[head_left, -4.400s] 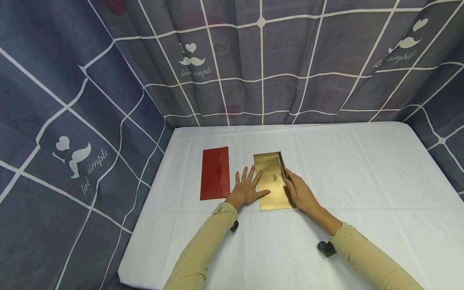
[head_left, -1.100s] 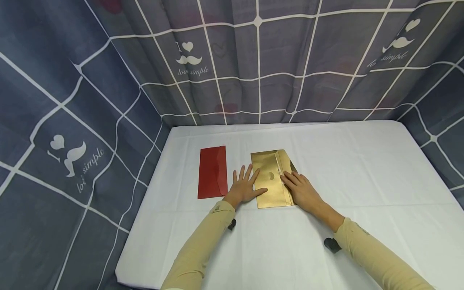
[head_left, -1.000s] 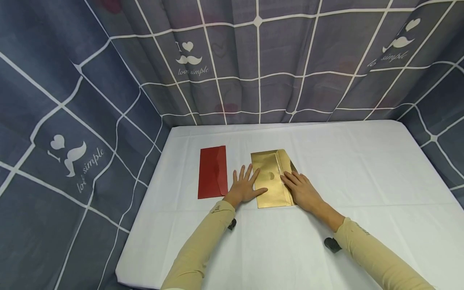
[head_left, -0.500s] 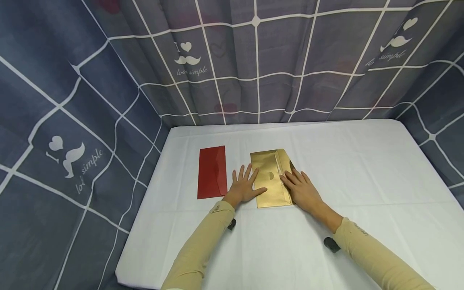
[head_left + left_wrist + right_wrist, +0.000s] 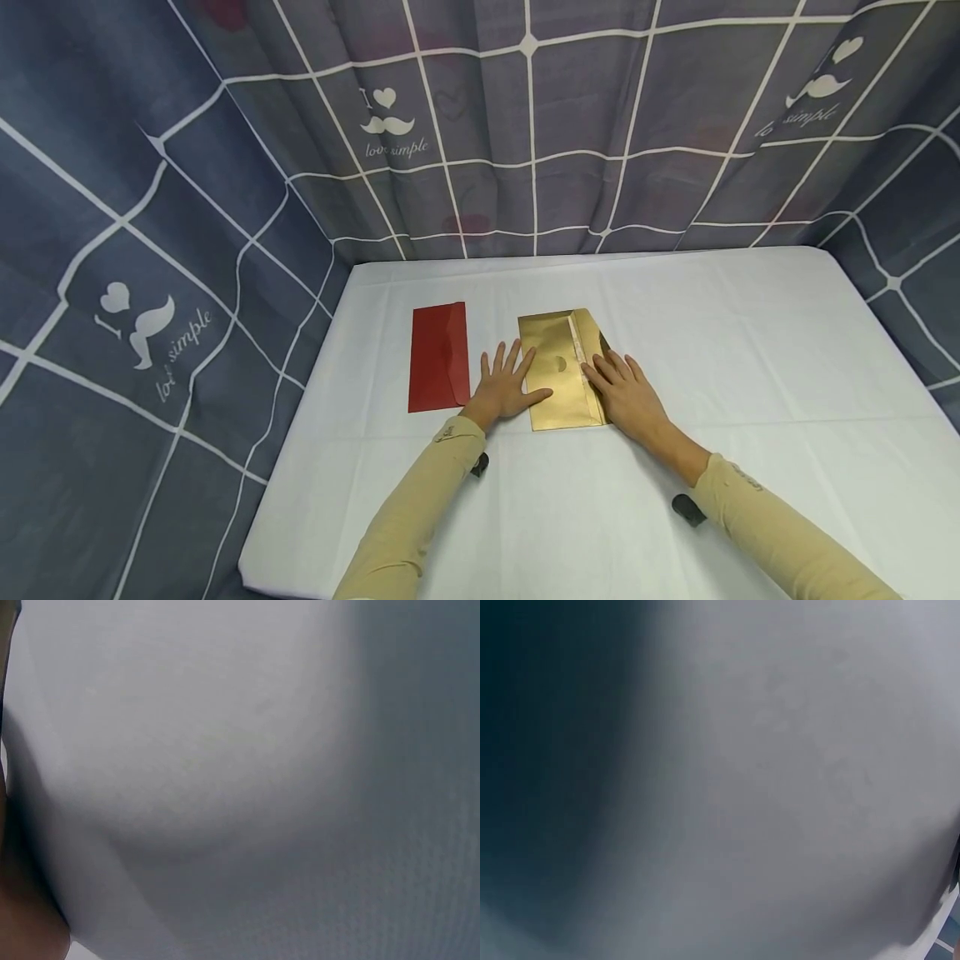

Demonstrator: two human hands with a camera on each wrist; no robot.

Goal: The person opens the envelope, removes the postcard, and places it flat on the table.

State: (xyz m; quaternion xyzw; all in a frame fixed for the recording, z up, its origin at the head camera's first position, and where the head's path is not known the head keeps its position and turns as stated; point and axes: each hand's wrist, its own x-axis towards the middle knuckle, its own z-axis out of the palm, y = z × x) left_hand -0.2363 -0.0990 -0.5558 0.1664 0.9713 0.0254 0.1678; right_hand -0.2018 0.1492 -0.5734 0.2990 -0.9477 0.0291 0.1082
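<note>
A shiny gold envelope (image 5: 558,371) lies flat on the white-covered table, its flap (image 5: 592,329) spread out to the right. A narrow pale strip shows along the fold. My left hand (image 5: 504,392) rests with spread fingers at the envelope's left edge, the thumb lying on it. On the flap side, my right hand (image 5: 630,396) presses down with nearly straight fingers, the tips reaching the fold; it covers the lower part of the flap. In the left wrist view only a sliver of the hand (image 5: 26,930) shows at the lower left; the right wrist view is mostly blurred cloth.
A red envelope (image 5: 438,358) lies left of the gold one, close to my left hand. White cloth covers the table (image 5: 750,350). Dark checked curtains (image 5: 577,125) hang behind and on both sides. A small black device (image 5: 688,508) sits under each wrist.
Earlier my right hand held the gold envelope's flap raised along its right side; now the flap is laid out flat under that hand. My left hand keeps its place. The last second shows hardly any movement.
</note>
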